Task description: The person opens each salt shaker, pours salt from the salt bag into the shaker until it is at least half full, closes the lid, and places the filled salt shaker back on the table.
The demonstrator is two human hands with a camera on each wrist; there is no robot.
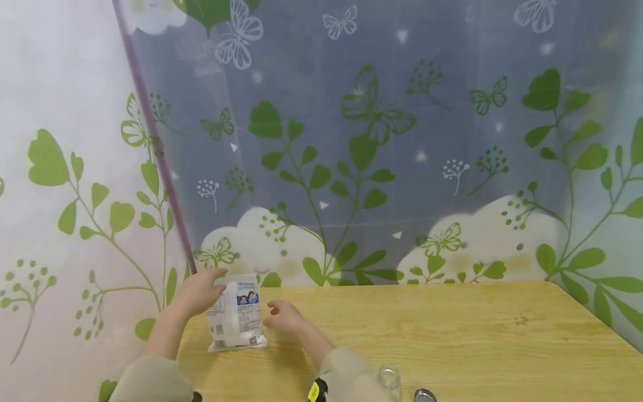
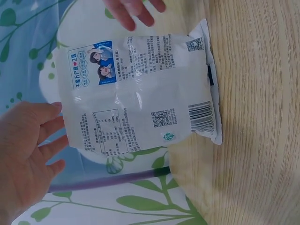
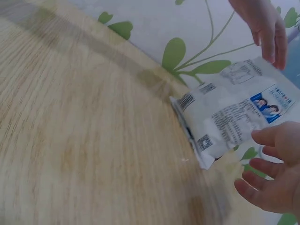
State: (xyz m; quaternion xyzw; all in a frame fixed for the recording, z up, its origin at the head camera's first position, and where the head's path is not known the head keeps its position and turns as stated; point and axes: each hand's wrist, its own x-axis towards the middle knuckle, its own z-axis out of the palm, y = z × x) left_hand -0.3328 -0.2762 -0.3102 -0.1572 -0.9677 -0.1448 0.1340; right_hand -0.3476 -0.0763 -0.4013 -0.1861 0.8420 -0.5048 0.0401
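A white printed plastic pouch [image 1: 233,312] with a blue picture stands upright on the wooden table, its bottom seam down. My left hand [image 1: 201,293] is at the pouch's upper left corner. In the left wrist view, the fingers of this left hand [image 2: 35,145] are loosely spread and reach the top edge; whether they press on it is hard to tell. On the pouch's other side, my right hand [image 1: 283,317] is held with fingers relaxed and apart, near the printed face. The right wrist view shows this right hand [image 3: 276,168] holding nothing.
Near the table's front edge stand a clear glass jar [image 1: 389,379] and a dark round lid [image 1: 424,395]. A leaf-patterned curtain [image 1: 321,167] hangs behind the wooden table [image 1: 452,335]. A purple pole [image 1: 166,173] slants down at the left.
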